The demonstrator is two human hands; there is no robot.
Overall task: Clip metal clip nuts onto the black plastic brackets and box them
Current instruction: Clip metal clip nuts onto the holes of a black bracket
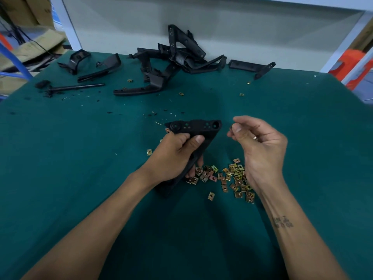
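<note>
A: What is seen at the centre of the green worktop (70,158)?

B: A black bracket (194,128) is held there by the left hand (173,156). The fingers are curled round its long arm, with the thumb laid across the top. Its flat head, pierced with small holes, is turned toward twelve o'clock, and its lower end is rested on the worktop at about six o'clock from the hand.

A: And the right hand (260,142)?

B: It is raised at three o'clock from the bracket head, just beside it but apart from it. The thumb and forefinger are pressed together at the tips. Something small and dark seems to be pinched there, but what it is cannot be told. A ring (255,137) is worn on one finger.

A: Where are the clip nuts (228,176) kept?

B: A loose heap of brass-coloured ones is spread on the worktop between the two wrists, at five o'clock from the bracket. A few strays are scattered toward twelve o'clock.

A: What else is laid out?

B: A tangled pile (181,55) of more black brackets is stacked at twelve o'clock against a pale back wall (242,27). Further single pieces are found at ten and one o'clock, and black crumbs are strewn at ten o'clock.
</note>
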